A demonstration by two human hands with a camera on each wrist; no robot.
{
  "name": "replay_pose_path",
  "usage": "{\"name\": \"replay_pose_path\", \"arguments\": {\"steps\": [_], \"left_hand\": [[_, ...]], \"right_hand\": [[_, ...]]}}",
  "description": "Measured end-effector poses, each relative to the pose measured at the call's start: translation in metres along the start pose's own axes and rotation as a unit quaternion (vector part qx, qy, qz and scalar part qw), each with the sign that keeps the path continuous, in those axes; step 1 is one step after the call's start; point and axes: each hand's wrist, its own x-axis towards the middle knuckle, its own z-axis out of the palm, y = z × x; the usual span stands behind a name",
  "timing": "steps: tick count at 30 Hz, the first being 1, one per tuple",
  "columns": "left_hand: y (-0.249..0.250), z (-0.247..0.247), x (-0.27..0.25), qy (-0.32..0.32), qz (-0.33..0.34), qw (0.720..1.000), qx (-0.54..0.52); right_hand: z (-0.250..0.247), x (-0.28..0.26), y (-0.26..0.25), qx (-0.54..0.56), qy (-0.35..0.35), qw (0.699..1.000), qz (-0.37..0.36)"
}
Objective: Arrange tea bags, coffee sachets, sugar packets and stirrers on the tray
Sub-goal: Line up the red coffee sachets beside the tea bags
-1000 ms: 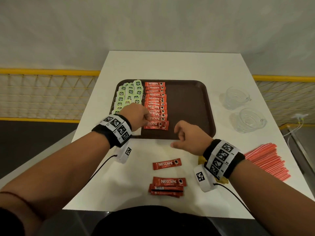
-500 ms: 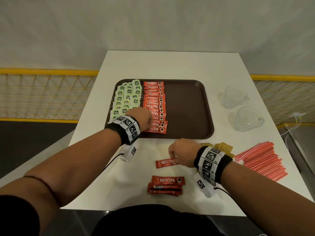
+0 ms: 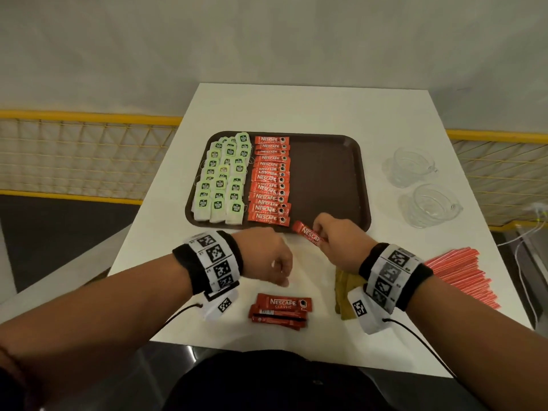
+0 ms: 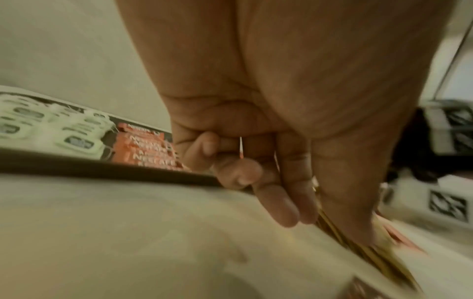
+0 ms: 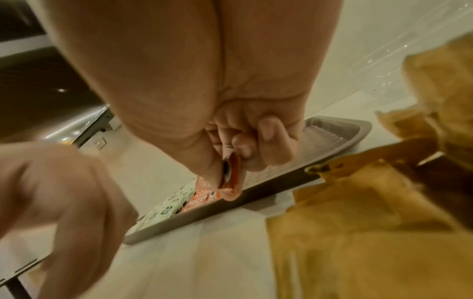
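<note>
A brown tray (image 3: pixel 326 179) holds green tea bags (image 3: pixel 221 179) on its left and a column of red coffee sachets (image 3: pixel 269 179) beside them. My right hand (image 3: pixel 323 235) pinches one red sachet (image 3: pixel 308 237) just over the tray's near edge; the right wrist view shows that sachet (image 5: pixel 231 178) between thumb and fingers. My left hand (image 3: pixel 275 268) hovers over the table in front of the tray, fingers (image 4: pixel 256 180) curled, with nothing seen in it. A small pile of sachets (image 3: pixel 280 311) lies near the table's front edge. Brown sugar packets (image 3: pixel 345 295) lie under my right wrist. Red stirrers (image 3: pixel 462 277) lie at the right.
Two glass cups (image 3: pixel 412 166) (image 3: pixel 430 204) stand right of the tray. The right half of the tray is bare. A yellow mesh railing (image 3: pixel 89 155) runs behind the white table on both sides.
My right hand took the single sachet off the table and carried it up to the tray's near edge. My left hand drew back from the sachet column to the table.
</note>
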Motion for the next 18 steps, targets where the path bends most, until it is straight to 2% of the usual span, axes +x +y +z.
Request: {"name": "replay_pose_path", "arguments": {"steps": [2,5,13,18], "left_hand": [[0.008,0.016,0.003,-0.051,-0.005,0.998,0.025],[0.014,0.032,0.006,-0.070,-0.019,0.996,0.046],[0.012,0.033,0.011,-0.051,-0.054,0.996,0.039],[0.000,0.022,0.013,0.009,-0.061,0.998,0.018]], "right_hand": [[-0.003,0.000,0.001,0.010,0.004,1.000,-0.013],[-0.005,-0.003,-0.001,0.009,0.009,0.999,-0.031],[-0.007,-0.011,0.005,0.018,0.015,0.998,-0.052],[-0.008,-0.010,0.006,0.028,0.022,0.999,-0.035]]}}
